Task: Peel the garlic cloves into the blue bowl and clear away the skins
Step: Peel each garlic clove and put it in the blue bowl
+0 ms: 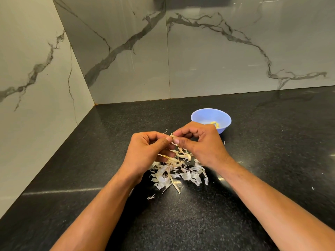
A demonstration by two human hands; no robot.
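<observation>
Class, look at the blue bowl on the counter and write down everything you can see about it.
The blue bowl is small, round and pale blue, probably plastic. It stands upright on the dark speckled counter, beyond the right hand, which hides part of its near rim. Inside lie a few pale peeled cloves; otherwise it looks nearly empty. The pile of skins lies apart from it, nearer the person.
</observation>
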